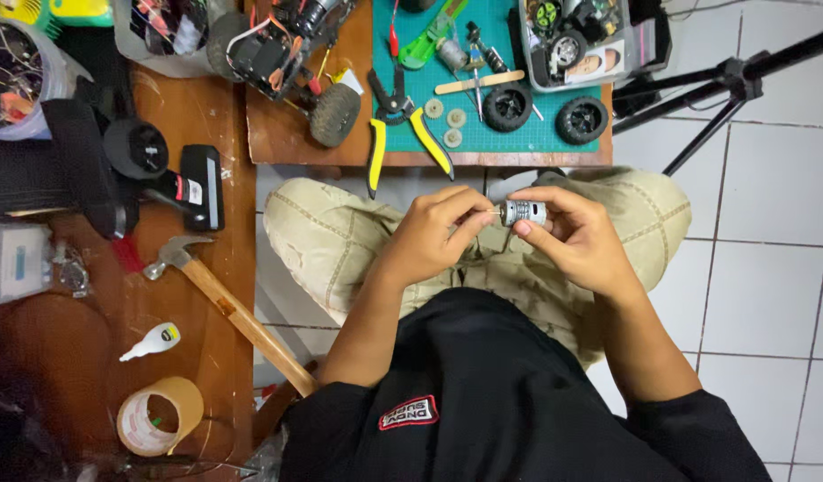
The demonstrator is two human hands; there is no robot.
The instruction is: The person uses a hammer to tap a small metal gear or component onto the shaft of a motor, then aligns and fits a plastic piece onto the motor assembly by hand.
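Over the lap, above the beige trousers (pixel 340 241), both hands meet on a small silver cylindrical motor (pixel 525 212). Right hand (pixel 576 236) clamps the motor body between thumb and fingers, axis level, so the shaft end faces the other hand. Left hand (pixel 434 232) is pinched on that shaft end with its fingertips; whatever small part sits there is hidden. Holding the motor close to the body probably steadies fine finger work.

Ahead, on the wooden surface (pixel 291 143), a green cutting mat (pixel 518 138) carries yellow-handled pliers (pixel 402 125), three pale gears (pixel 447 120), two loose black wheels (pixel 545 112) and a wooden stick (pixel 478 83), all within easy reach. A partly stripped model car chassis (pixel 286 54) lies just left of the mat.

To the person's left: hammer (pixel 224 303), roll of tan tape (pixel 157 415), small glue bottle (pixel 153 341). Black tripod legs (pixel 723 85) stand on the white tiled floor (pixel 768 268) at right.
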